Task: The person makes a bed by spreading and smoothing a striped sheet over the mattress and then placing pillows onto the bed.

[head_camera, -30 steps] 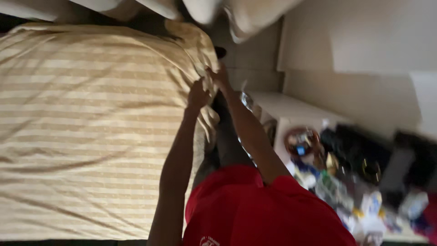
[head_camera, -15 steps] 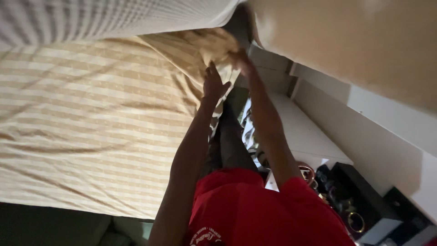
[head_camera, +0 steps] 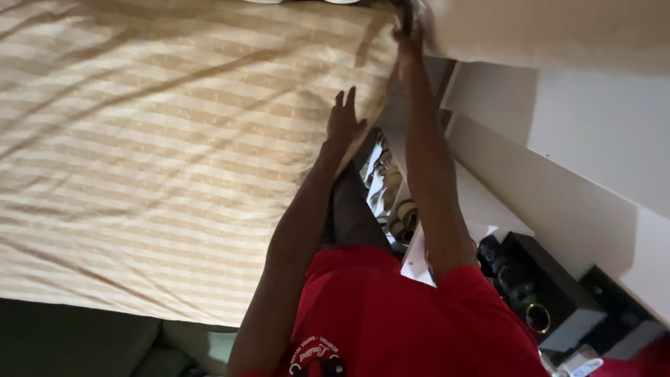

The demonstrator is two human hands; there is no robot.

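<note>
A beige striped bed sheet (head_camera: 160, 139) covers the mattress across the left and middle of the view. My left hand (head_camera: 344, 122) lies flat on the sheet near its right edge, fingers spread. My right hand (head_camera: 412, 21) reaches to the top of the view and grips the sheet's corner beside a pale pillow or cushion (head_camera: 544, 31). My red shirt (head_camera: 391, 321) fills the bottom middle.
A white shelf unit (head_camera: 481, 209) stands right of the bed, with small items in its openings (head_camera: 391, 188). Black boxes and a gold ring-shaped thing (head_camera: 537, 318) lie at lower right. A white wall or cabinet face (head_camera: 600, 139) runs along the right.
My right hand has moved up and away with the sheet's corner. My left hand opened flat onto the sheet. The view shifted, and the cluttered table top passed out of sight.
</note>
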